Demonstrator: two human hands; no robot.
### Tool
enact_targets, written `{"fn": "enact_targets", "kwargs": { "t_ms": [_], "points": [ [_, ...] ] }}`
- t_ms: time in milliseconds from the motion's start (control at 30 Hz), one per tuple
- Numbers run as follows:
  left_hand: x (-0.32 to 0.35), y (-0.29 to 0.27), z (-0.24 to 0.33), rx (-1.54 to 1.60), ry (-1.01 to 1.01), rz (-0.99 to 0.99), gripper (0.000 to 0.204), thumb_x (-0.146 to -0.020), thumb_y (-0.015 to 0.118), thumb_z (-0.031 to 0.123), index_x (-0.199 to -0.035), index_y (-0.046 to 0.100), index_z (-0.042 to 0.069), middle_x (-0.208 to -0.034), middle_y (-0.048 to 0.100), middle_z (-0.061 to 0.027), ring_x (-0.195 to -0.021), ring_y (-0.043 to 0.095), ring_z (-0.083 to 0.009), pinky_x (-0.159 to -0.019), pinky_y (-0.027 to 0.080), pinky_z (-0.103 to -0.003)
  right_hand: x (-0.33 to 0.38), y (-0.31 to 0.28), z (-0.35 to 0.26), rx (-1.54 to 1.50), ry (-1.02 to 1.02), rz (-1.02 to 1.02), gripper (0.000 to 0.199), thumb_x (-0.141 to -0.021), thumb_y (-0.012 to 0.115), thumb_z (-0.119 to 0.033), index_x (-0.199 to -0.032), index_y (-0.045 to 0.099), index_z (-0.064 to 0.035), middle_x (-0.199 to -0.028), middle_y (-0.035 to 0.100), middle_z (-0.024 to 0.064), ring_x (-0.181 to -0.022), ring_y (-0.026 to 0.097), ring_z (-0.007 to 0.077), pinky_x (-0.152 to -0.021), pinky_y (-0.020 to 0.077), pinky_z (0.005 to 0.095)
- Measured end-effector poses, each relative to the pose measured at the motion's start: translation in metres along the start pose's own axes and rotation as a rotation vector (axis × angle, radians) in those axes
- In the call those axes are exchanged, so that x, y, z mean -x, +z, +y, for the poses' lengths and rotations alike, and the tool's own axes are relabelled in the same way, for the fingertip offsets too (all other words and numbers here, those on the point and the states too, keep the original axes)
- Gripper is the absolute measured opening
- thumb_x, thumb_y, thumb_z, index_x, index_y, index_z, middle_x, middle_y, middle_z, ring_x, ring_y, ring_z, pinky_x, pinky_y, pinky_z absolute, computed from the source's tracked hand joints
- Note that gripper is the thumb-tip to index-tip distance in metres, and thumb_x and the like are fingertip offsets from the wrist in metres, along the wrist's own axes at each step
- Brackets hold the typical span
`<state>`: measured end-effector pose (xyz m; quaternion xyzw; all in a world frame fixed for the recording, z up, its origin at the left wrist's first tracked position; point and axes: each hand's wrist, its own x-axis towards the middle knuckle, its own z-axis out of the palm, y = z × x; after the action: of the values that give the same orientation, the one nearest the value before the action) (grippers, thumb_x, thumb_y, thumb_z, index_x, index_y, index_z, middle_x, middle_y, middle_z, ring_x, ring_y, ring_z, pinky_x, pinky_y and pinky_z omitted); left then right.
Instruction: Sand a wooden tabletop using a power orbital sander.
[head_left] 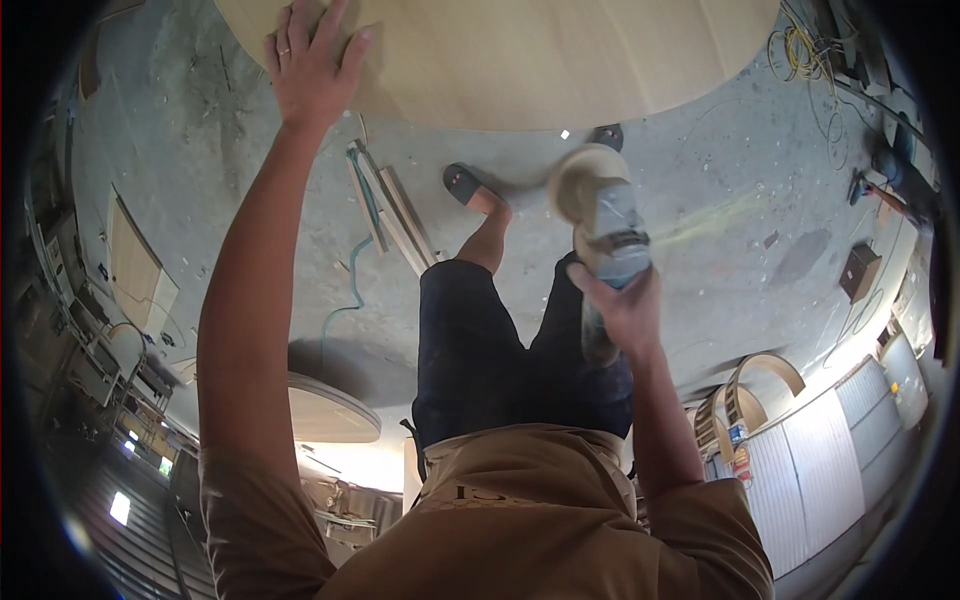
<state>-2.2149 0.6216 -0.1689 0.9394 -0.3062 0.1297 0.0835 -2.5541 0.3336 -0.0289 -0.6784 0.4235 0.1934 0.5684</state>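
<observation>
Your left hand (312,62) lay flat, fingers spread, on the near left edge of the large round wooden panel (520,60) at the far side. Your right hand (625,305) gripped a dusty angle grinder (600,215), held off the panel, above the concrete floor (700,200).

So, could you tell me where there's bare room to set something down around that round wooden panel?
Bare concrete floor lies open right of the sander in the right hand, up to the small dark box. The panel is bare right of the left hand. It is crowded by the wood strips, green hose and yellow cable.
</observation>
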Motion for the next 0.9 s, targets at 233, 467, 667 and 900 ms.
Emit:
{"fn": "enact_targets", "kwargs": {
  "t_ms": [233,467,667,900],
  "points": [
    [0.0,0.01,0.006,0.023,-0.026,0.032,0.063,-0.102,0.053,0.064,-0.158,0.048,0.037,-0.162,0.043,-0.0196,-0.15,0.038,-0.0405,-0.122,0.025,-0.059,-0.009,0.085,-0.017,0.148,-0.135,0.06,0.065,-0.074,0.093,-0.039,-0.113,0.063,0.0033,-0.098,0.076,0.0239,-0.093,0.076,0.0396,-0.079,0.0589,0.046],
    [-0.001,0.008,0.008,0.072,-0.013,0.053,0.064,-0.102,0.052,0.065,-0.159,0.048,0.036,-0.162,0.043,-0.02,-0.15,0.038,-0.0414,-0.122,0.026,-0.057,-0.026,0.096,-0.014,0.301,-0.189,0.068,0.069,-0.076,0.088,-0.051,-0.105,0.061,0.0056,-0.085,0.073,0.0285,-0.088,0.074,0.0453,-0.078,0.0583,0.049],
    [0.0,0.008,0.003,0.049,-0.013,0.039,0.063,-0.103,0.052,0.065,-0.159,0.048,0.036,-0.162,0.044,-0.0202,-0.149,0.039,-0.0412,-0.122,0.027,-0.057,-0.026,0.052,-0.017,0.21,-0.165,0.123,0.055,-0.078,0.089,-0.033,-0.112,0.069,0.0053,-0.095,0.078,0.022,-0.092,0.079,0.0341,-0.077,0.0591,0.0402],
    [0.0,0.01,0.002,0.042,-0.005,0.041,0.063,-0.103,0.051,0.064,-0.159,0.048,0.036,-0.162,0.044,-0.02,-0.149,0.04,-0.041,-0.122,0.027,-0.056,-0.032,-0.006,-0.011,0.13,-0.118,0.155,0.047,-0.083,0.087,-0.032,-0.11,0.073,0.0037,-0.092,0.076,0.0093,-0.083,0.069,0.016,-0.078,0.0563,0.0354]
  ]
}}
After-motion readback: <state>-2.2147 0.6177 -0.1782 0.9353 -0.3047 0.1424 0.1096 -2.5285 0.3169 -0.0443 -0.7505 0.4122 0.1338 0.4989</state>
